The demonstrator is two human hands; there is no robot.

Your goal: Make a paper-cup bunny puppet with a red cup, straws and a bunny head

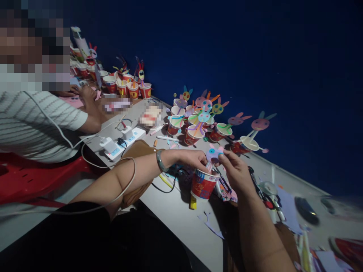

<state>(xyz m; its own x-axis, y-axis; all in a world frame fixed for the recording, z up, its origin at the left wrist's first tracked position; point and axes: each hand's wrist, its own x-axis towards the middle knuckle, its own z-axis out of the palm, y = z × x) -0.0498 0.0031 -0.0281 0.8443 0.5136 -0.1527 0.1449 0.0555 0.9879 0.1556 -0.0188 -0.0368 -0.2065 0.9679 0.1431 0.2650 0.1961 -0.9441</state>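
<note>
A red paper cup [204, 186] with a white rim stands on the table in front of me. Out of it rises a purple paper rabbit figure [213, 154] with blue eyes and a pale stem. My left hand [195, 159], a bangle on its wrist, reaches over the rim from the left, its fingers closed at the figure's stem; the fingertips are partly hidden. From the right, my right hand [236, 169] pinches the edge of the figure's head between thumb and fingers. A yellow piece [193, 203] lies by the cup's base, with purple paper scraps [212, 226] nearer me.
Several finished rabbit cups [195, 135] stand along the blue wall, more red cups [133, 90] farther back. A white power strip [124, 143] with chargers lies left, its cable crossing my left arm. A co-worker [36, 124] sits left. A computer mouse [306, 210] lies right.
</note>
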